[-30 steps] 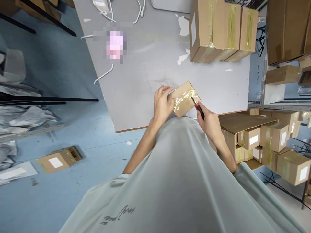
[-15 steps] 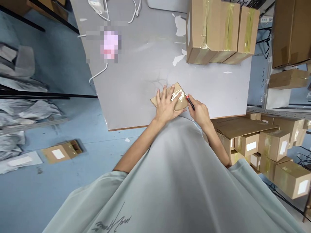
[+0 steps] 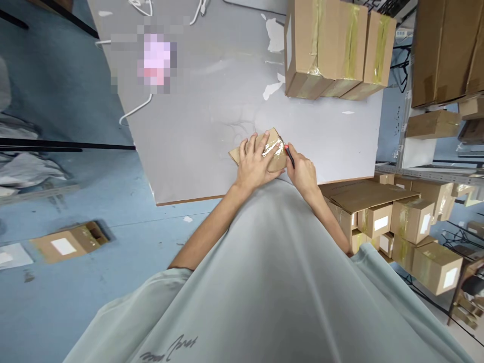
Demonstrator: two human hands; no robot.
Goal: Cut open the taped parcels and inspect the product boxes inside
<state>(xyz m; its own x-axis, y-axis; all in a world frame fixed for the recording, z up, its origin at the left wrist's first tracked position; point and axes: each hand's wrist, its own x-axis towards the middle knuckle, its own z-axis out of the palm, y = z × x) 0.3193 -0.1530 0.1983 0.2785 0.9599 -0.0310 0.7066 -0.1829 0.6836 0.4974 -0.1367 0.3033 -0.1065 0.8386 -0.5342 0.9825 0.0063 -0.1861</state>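
A small, flat brown cardboard box (image 3: 279,160) with shiny clear tape lies on the grey table near its front edge. My left hand (image 3: 254,162) rests flat on top of it, fingers spread, pressing it to the tabletop. In my right hand (image 3: 303,171) is a utility knife (image 3: 289,155) with a black and red handle. Its tip meets the box's upper right edge, where a thin dark line shows; the blade itself is too small to make out clearly.
Three taped cartons (image 3: 340,50) stand at the back right of the grey table (image 3: 189,151). White cables (image 3: 136,108) lie at its left, beside a blurred pink patch. More boxes (image 3: 408,222) are stacked right of the table. An open carton (image 3: 70,243) sits on the floor at left.
The whole view has shifted a little, so most things appear farther left. My left hand still presses on the box, and the utility knife stays at its right-hand edge with only slight movement.
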